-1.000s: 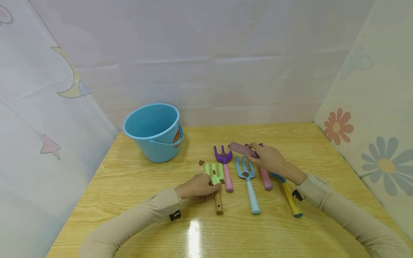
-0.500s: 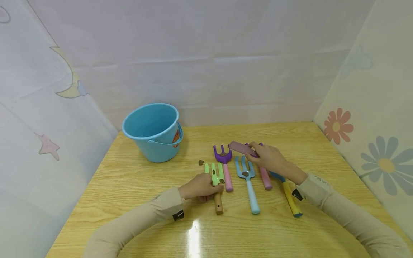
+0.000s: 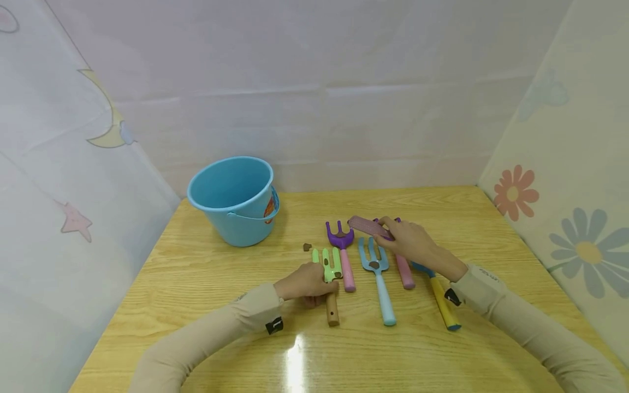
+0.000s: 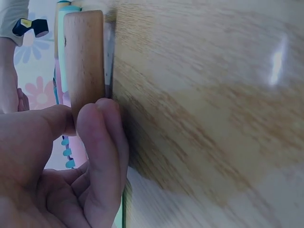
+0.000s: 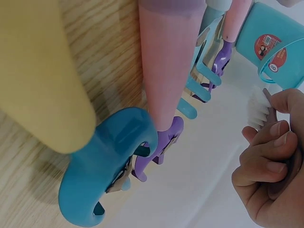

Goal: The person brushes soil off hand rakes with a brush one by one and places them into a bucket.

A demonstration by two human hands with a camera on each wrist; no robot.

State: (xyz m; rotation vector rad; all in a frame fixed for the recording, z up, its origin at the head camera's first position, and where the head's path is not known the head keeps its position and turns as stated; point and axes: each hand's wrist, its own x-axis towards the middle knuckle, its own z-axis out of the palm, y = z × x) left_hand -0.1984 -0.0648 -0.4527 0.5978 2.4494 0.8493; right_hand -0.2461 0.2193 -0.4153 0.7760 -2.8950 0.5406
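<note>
My left hand pinches a green garden fork at its wooden handle, just below the tines. In the left wrist view, thumb and fingertips meet around that wooden handle, low beside the tabletop. My right hand grips a purplish-brown brush above the forks; its white bristles show in the right wrist view. Between the hands lie a purple fork with a pink handle and a light blue fork. Brown patches sit on several fork heads. The right hand partly hides another pink-handled fork.
A light blue bucket with its handle hanging down stands at the back left of the wooden table. A blue fork with a yellow handle lies under the right forearm. One brown piece lies loose near the green fork.
My left wrist and forearm have shifted slightly right while the hand keeps hold of the green garden fork. The right hand and brush look unmoved.
</note>
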